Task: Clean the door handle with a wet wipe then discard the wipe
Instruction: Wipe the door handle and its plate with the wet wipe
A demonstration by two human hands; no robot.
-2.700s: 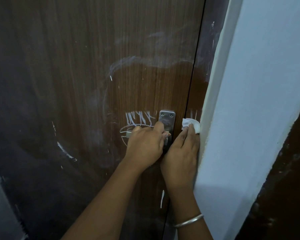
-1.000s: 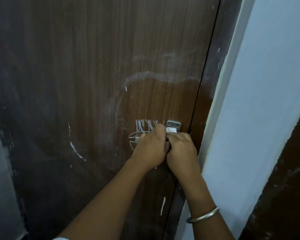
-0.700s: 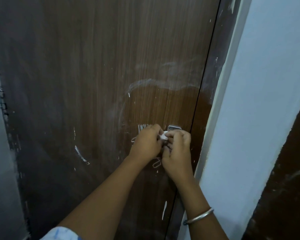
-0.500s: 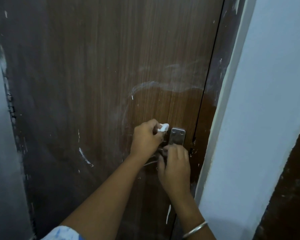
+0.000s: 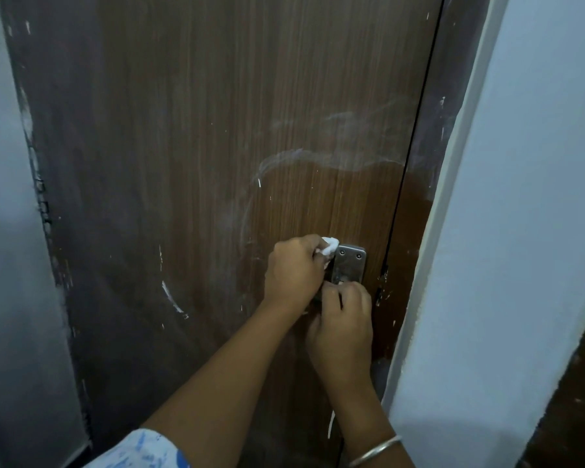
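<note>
Brown door (image 5: 217, 130): left hand (image 5: 293, 270) pinches wet wipe (image 5: 330, 246) against handle plate (image 5: 351, 263) to scrub; right hand (image 5: 343, 319) curled below, grip unclear, likely steadying the door.

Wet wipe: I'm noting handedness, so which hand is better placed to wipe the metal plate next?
Left. The left hand pinches the wet wipe at the upper left corner of the metal plate, so it can likely wipe it directly. The right hand sits below the plate, fingers curled, no wipe visible.
</note>
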